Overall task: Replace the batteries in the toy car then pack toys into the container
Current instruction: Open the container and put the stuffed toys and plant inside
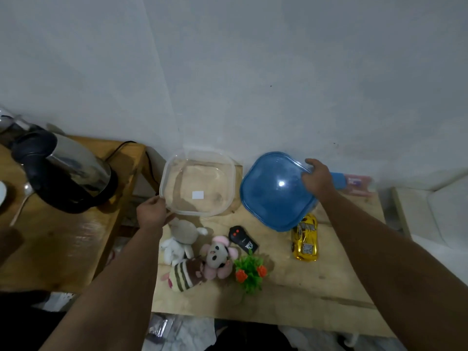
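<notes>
A clear square container [229, 171] sits at the back of the wooden table, and my left hand [153, 211] grips its near-left corner. To its right, my right hand [316, 177] holds the far-right edge of the blue lid [273, 193]; the lid's near corner overlaps the nose of the gold toy car [305, 238]. A black remote control [243, 239] lies between the car and the plush toys. A white and grey plush [181, 238], a pink-eared plush [219, 254] and a striped plush [186, 274] cluster at the near left. A small fake plant with orange flowers [249, 272] stands beside them.
A steel and black electric kettle [65, 173] stands on a lower wooden table [63, 249] at the left, its cord trailing toward the wall. A blue-handled object with a pink pack [354, 182] lies behind my right hand. The white wall runs close behind the table [316, 295].
</notes>
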{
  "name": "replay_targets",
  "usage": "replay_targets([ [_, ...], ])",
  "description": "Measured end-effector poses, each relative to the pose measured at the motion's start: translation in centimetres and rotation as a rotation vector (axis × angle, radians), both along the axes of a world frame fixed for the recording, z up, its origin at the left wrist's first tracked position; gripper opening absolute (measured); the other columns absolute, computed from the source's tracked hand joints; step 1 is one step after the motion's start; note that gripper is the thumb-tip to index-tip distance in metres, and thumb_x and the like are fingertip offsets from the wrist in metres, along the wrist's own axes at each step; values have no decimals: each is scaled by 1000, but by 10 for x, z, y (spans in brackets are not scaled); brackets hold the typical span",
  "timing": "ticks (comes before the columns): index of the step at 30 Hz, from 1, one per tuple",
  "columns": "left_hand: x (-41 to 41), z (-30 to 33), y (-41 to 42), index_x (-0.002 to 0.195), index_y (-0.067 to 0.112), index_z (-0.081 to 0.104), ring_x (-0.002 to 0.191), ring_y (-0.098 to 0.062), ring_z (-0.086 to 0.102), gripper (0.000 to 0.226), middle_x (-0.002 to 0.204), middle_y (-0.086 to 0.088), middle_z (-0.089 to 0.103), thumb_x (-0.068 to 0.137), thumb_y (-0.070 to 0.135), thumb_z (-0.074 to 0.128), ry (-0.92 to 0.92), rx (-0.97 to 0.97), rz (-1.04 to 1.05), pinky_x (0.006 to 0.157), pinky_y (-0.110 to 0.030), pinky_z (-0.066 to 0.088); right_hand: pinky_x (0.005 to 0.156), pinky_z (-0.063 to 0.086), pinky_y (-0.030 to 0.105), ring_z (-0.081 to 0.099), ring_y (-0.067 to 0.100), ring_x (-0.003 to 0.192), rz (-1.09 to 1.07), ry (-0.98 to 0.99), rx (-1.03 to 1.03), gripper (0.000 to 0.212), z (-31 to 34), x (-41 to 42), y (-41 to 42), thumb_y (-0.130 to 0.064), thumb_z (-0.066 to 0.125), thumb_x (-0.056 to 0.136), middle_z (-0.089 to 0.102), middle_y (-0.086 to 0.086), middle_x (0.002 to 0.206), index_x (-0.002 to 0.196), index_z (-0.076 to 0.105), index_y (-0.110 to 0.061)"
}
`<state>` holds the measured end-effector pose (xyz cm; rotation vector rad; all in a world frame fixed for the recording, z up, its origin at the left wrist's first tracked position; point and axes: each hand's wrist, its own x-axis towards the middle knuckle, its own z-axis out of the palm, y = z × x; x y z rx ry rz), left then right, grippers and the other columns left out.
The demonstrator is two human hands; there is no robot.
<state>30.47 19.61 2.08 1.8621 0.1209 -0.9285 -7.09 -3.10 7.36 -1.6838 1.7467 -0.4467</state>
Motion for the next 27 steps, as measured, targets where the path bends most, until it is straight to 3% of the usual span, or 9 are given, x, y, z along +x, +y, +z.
replay_targets([
  [5, -4, 10, 6, 134, 7, 67, 104, -36, 71, 34, 124, -18, 71, 103, 20, 64, -24, 48, -42, 84, -49, 65, 96, 50, 48, 56, 36, 118, 48, 212, -93, 45, 13, 20, 23, -16, 56, 95, 49, 15, 136, 139, 54, -23],
  [9, -13, 28, 30, 133, 15, 65, 116, -37, 64, 38, 126, -10, 69, 98, 27, 57, -433, 284, -338, 94, -45, 55, 91, 51, 40, 62, 28, 110, 303, 200, -102, 35, 29, 53, 57, -15, 55, 95, 57, 6, 131, 127, 65, -23],
  [12, -19, 31, 64, 139, 22, 57, 121, -36, 58, 55, 132, -9, 63, 90, 48, 58, -688, 234, -659, 95, -52, 54, 95, 53, 39, 63, 19, 111, 584, 188, -43, 29, 38, 86, 92, -19, 53, 96, 64, -3, 125, 120, 68, -26],
  [14, -23, 29, 87, 152, 27, 44, 136, -36, 45, 77, 150, -9, 49, 88, 63, 63, -783, 252, -910, 107, -56, 46, 92, 54, 41, 63, 19, 109, 770, 206, 17, 29, 39, 108, 119, -20, 51, 98, 67, -3, 122, 121, 68, -25],
  [17, -28, 26, 110, 165, 40, 13, 157, -33, 15, 121, 173, -3, 14, 67, 91, 62, -822, 330, -1278, 123, -57, 27, 88, 54, 42, 61, 24, 107, 1010, 323, 144, 33, 29, 136, 157, -23, 52, 97, 64, 3, 121, 127, 64, -26],
  [19, -30, 16, 117, 162, 48, -12, 161, -33, -7, 136, 175, -1, -14, 59, 97, 61, -770, 379, -1475, 126, -59, 15, 87, 53, 43, 59, 29, 111, 1132, 468, 177, 45, 15, 149, 179, -33, 59, 94, 58, 6, 127, 138, 53, -28],
  [21, -34, 6, 118, 154, 55, -28, 160, -34, -15, 141, 171, -2, -30, 58, 92, 69, -743, 424, -1574, 126, -61, 11, 85, 50, 44, 57, 35, 112, 1195, 611, 156, 64, -1, 154, 197, -47, 66, 86, 52, 10, 129, 143, 44, -27],
  [24, -45, -2, 117, 150, 56, -34, 160, -36, -5, 145, 172, -8, -23, 61, 81, 78, -763, 452, -1578, 122, -60, 24, 93, 43, 50, 52, 40, 118, 1224, 754, 165, 77, -26, 158, 218, -55, 75, 74, 44, 13, 136, 138, 43, -24],
  [27, -54, -9, 117, 155, 49, -29, 154, -40, 14, 143, 168, -16, 4, 64, 78, 77, -816, 486, -1585, 117, -55, 34, 103, 40, 60, 42, 42, 129, 1188, 817, 121, 80, -44, 159, 230, -41, 81, 75, 38, 15, 141, 141, 40, -22],
])
